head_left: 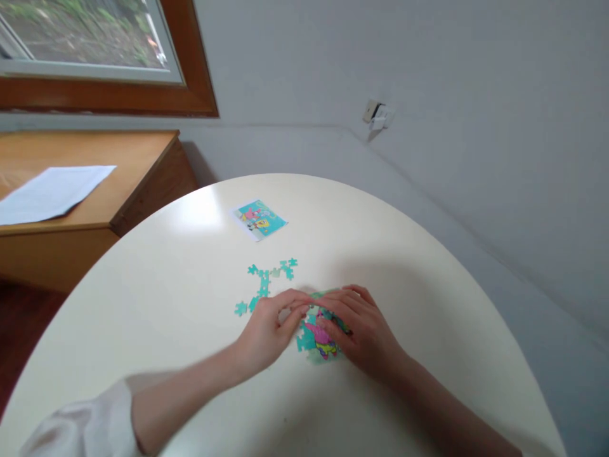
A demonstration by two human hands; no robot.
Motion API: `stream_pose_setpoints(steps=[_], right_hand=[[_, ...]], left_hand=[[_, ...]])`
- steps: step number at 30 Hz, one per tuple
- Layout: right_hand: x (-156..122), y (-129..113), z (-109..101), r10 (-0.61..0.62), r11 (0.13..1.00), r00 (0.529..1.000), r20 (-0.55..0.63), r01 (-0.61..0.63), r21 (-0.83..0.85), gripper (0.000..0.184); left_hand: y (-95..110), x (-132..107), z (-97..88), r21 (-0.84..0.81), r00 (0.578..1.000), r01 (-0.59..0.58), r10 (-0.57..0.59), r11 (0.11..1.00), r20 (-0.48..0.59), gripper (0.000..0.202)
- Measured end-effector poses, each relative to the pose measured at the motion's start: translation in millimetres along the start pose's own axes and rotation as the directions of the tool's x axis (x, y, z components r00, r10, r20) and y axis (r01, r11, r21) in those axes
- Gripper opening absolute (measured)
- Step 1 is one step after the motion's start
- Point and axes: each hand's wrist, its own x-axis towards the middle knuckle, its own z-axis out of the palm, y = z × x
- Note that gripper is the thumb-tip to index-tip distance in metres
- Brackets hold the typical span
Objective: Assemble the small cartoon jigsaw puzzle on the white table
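A partly joined jigsaw puzzle lies on the table, showing a pink cartoon starfish figure on turquoise. At its upper left edge, my left hand has thumb and fingers pinched together on what looks like a puzzle piece, mostly hidden by the fingers. My right hand rests over the puzzle's right side, fingers stretched toward the left fingertips and thumb lying across the picture. Much of the puzzle's right and top is covered by that hand. Loose turquoise puzzle pieces are scattered just beyond my left hand.
Farther back on the round white table lies a small picture card with cartoon figures. A wooden desk at the left bears white paper. The wall behind has a socket with a plug.
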Motion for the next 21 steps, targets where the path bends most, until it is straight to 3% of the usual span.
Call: stream_pose_setpoints(steps=[7,10,12,14,17,19,21], right_hand=[[0,-9,6,-0.013,0.992,0.989,-0.145,0.031,0.126,0.01],[0,-7,2,0.144,0.964,0.975,-0.17,-0.1,0.245,0.012],[1,1,-3,0.343,0.896,0.923,-0.174,-0.266,0.355,0.011],[3,14,-9,0.534,0.785,0.822,-0.197,-0.396,0.476,0.01],[4,40,-12,0.671,0.682,0.694,-0.259,-0.441,0.584,0.015],[3,53,-11,0.69,0.67,0.675,-0.261,-0.458,0.585,0.017],[1,60,-7,0.685,0.681,0.685,-0.249,-0.48,0.553,0.017]], left_hand=[[4,-8,5.2,-0.032,0.999,-0.02,0.021,0.999,0.028,0.011],[3,-9,3.5,0.044,0.994,-0.099,0.098,0.994,0.039,0.01],[0,-10,2.8,0.146,0.98,-0.194,0.185,0.97,0.072,0.013],[-3,-11,2.8,0.255,0.947,-0.318,0.291,0.913,0.139,0.018],[-7,-13,4.1,0.378,0.878,-0.476,0.411,0.794,0.243,0.026],[-8,-15,4.9,0.445,0.856,-0.515,0.417,0.732,0.305,0.032],[-9,-17,5.1,0.508,0.855,-0.515,0.37,0.69,0.363,0.042]])
